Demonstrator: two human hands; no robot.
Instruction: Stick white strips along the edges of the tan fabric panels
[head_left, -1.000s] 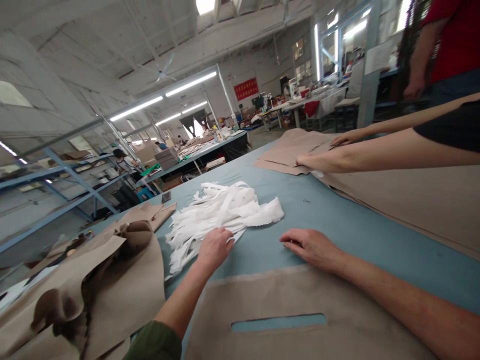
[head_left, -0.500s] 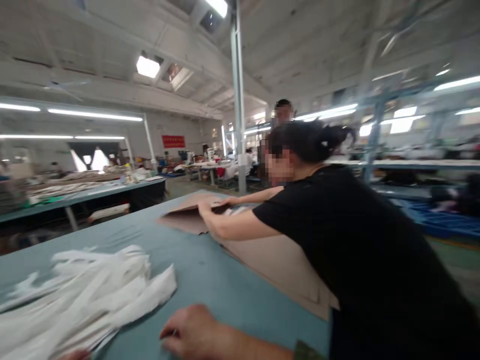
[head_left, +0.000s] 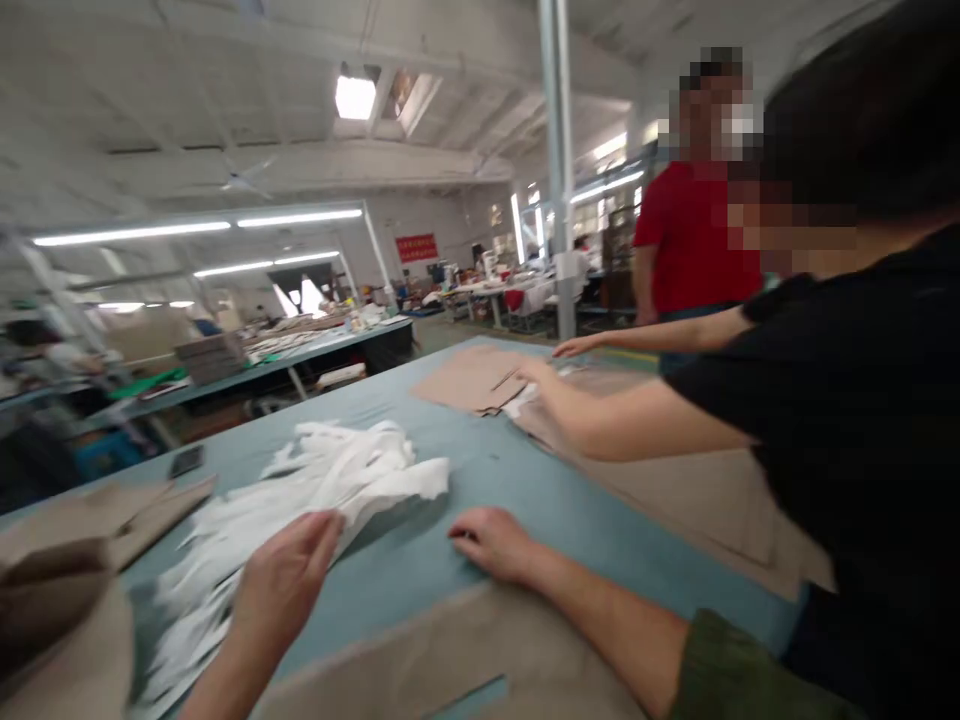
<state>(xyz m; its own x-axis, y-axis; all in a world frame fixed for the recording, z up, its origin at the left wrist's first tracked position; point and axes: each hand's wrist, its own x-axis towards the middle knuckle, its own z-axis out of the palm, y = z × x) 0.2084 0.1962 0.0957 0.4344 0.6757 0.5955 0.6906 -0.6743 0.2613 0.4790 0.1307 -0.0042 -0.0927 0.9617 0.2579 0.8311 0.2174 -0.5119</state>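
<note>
Two near hands [head_left: 289, 562] [head_left: 495, 543]; white strips [head_left: 341, 468] uncountable

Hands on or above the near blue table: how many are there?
4: the wearer's left hand at the white strips; right hand beside them; the black-shirted co-worker's near hand at the brown sheets; that co-worker's far hand just beyond. The co-worker's body could hide more.

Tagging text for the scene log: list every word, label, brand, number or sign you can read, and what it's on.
None legible.
Red banner: two rows of pale characters, too small and blurred to read.
Pale sheet on the post: no text can be made out.
White strips, beige cloth: no text visible.
</note>
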